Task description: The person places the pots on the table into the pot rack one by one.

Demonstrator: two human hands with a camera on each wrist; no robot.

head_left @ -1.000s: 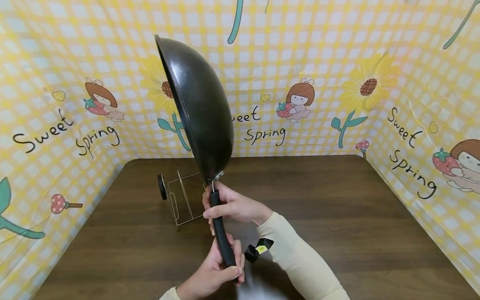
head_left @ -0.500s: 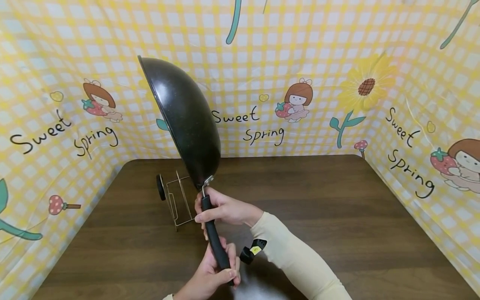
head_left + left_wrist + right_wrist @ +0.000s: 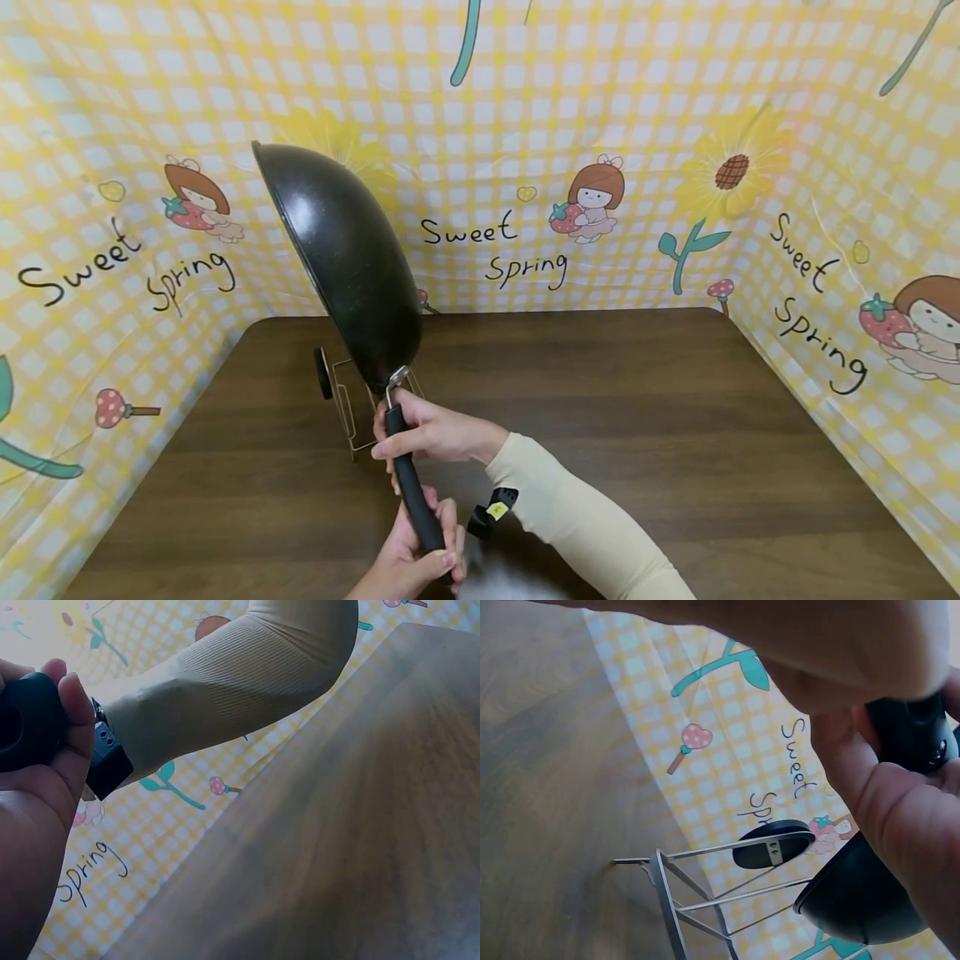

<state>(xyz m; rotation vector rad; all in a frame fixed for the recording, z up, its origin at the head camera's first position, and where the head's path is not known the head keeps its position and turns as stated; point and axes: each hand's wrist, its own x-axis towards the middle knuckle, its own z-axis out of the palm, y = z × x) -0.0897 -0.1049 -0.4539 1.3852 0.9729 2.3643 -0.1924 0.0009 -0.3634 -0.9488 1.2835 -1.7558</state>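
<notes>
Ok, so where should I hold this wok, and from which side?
Probably by its long black handle, from the near side: it's slim and slants down toward you, while the bowl is broad and rounded. The left hand grips the handle's lower end, the right hand nearer the bowl.

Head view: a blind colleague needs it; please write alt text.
A left hand and right hand hold a raised dark wok by its black handle. Partly hidden behind it, a wire rack stands on a brown table backed by checked cloth.

left hand (image 3: 407,557): curled, nearer | right hand (image 3: 441,432): curled, farther forward
</notes>
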